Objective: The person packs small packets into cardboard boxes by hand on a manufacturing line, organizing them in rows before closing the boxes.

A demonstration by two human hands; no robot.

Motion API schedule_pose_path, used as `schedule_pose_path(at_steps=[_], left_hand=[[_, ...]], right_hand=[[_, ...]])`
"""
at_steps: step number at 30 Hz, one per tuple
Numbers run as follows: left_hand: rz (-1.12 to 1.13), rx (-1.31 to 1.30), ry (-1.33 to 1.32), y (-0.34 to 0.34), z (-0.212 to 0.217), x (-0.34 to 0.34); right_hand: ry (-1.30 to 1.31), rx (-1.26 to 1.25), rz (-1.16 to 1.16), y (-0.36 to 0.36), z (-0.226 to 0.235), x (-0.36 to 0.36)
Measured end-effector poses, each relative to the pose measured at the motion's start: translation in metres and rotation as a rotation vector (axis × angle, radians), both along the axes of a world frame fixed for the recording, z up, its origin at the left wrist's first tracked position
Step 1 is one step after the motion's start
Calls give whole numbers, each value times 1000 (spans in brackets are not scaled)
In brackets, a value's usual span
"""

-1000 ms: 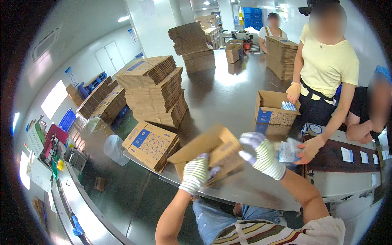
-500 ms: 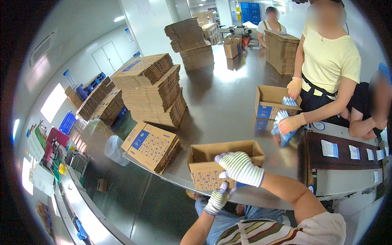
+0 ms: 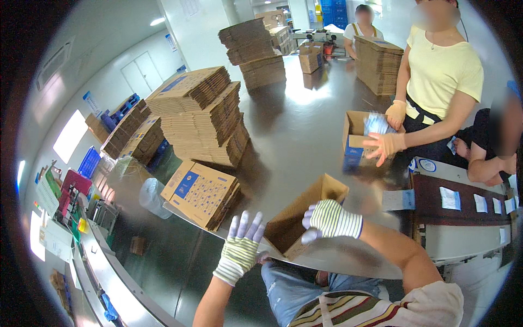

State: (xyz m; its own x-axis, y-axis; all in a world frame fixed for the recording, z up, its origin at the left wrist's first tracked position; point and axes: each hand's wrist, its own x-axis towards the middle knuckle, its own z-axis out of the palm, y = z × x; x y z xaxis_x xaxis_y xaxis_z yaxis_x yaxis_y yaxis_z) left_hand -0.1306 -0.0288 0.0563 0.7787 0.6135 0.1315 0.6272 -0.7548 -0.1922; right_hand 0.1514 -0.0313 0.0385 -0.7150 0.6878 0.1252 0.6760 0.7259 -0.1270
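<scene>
Steel table [image 3: 305,136], brown cardboard box [image 3: 305,215], open-topped, tilted, right hand [image 3: 331,219] on it

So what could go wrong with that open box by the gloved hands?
The open cardboard box sits tilted at the near edge of the steel table, so it might slide off. Only the right hand rests on its rim; the left hand is spread open beside it, not holding. The stack of flat cartons lies close by and could get bumped.

Flat carton stack [image 3: 202,192] crowds left; table [image 3: 294,131] beyond open.
</scene>
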Motion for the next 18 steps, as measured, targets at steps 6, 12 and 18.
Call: schedule_pose_path(at_steps=[6, 12, 18], left_hand=[[-309, -56, -246, 9, -15, 38], [-343, -132, -173, -9, -22, 64], [-288, -127, -221, -13, -29, 85]], right_hand=[[312, 168, -84, 31, -22, 19], [241, 215, -32, 43, -19, 13], [252, 224, -217, 34, -15, 11]])
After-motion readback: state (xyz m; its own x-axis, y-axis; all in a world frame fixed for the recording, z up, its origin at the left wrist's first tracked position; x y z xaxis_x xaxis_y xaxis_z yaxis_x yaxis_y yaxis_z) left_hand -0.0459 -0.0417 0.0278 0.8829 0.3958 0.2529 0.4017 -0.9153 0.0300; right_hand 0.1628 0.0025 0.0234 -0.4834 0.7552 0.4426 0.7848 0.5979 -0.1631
